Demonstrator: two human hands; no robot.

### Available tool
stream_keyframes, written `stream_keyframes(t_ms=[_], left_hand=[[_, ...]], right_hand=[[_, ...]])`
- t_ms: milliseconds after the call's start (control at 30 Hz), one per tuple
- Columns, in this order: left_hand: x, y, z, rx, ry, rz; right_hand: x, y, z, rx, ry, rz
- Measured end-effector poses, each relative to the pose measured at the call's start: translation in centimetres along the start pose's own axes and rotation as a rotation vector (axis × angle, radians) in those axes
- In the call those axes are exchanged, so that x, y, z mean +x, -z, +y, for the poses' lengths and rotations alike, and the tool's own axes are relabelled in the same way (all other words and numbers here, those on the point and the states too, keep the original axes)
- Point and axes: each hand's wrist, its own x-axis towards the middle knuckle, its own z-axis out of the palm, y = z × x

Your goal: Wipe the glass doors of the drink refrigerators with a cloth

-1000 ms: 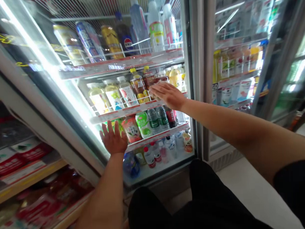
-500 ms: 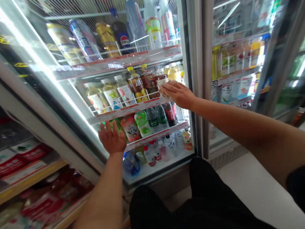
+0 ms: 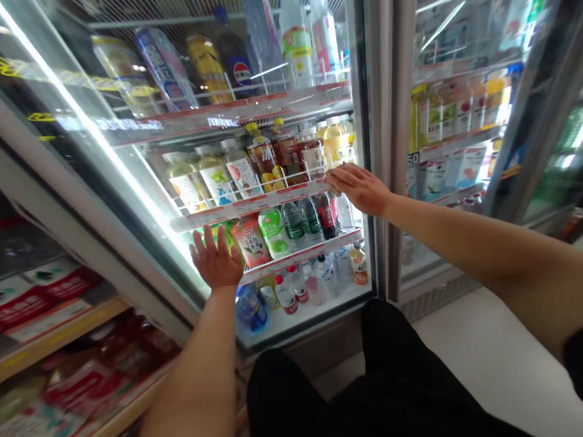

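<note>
My right hand [image 3: 360, 185] reaches to the right end of the second shelf, its fingers stretched out over the front rail [image 3: 276, 197]. No held thing shows in it, though its palm side is hidden. Just left of its fingertips stands a brown tea bottle [image 3: 313, 155] with a pale label; yellow bottles [image 3: 334, 140] stand behind the hand. My left hand [image 3: 217, 258] is raised with its fingers spread, holding nothing. It is in front of the third shelf's left end, near a pink-orange drink bottle [image 3: 250, 240] and partly over a green package.
The cooler's metal frame [image 3: 382, 145] stands right of my right arm, with a second drinks cooler [image 3: 450, 120] beyond. Large bottles, including a dark cola bottle [image 3: 238, 61], line the top shelf. At the left, a wooden-edged rack [image 3: 57, 341] holds packaged goods.
My right hand has moved right along the shelf and slightly down, uncovering the brown tea bottle's label. My left hand stays raised in nearly the same place.
</note>
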Motion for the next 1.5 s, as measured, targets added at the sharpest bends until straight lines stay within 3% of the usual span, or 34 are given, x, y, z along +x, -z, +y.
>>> stream_keyframes(t_ms=[133,300,367,567,733,800,1000,1200,1400,1500], left_hand=[[0.0,0.0,0.0,0.030,-0.013,0.004],[0.1,0.2,0.3,-0.005,0.030,-0.017],[0.1,0.3,0.4,-0.031,0.045,-0.029],[0.1,0.3,0.5,-0.054,0.060,-0.048],[0.1,0.3,0.4,-0.081,0.082,-0.075],[0.0,0.3,0.3,-0.073,0.074,-0.074],[0.0,0.1,0.1,-0.041,0.047,-0.055],[-0.1,0.1,-0.1,0.028,-0.014,-0.032],[-0.2,-0.1,-0.1,-0.018,0.009,-0.035],[-0.1,0.0,0.1,-0.057,0.050,-0.059]], right_hand=[[-0.4,0.0,-0.1,0.020,0.146,-0.079],[2.1,0.4,0.1,0.034,-0.128,0.067],[2.6,0.3,-0.6,0.062,-0.168,0.079],[4.1,-0.1,-3.0,0.126,0.086,-0.066],[6.7,-0.5,-4.0,0.112,-0.048,0.026],[7.0,-0.9,-4.8,0.112,-0.030,0.024],[8.3,-1.7,-7.1,0.105,0.262,-0.062],[12.0,-1.8,-8.9,0.068,0.121,-0.009],[13.1,-2.4,-11.3,0.090,0.358,-0.115],[14.9,-2.0,-10.9,0.077,0.213,-0.083]])
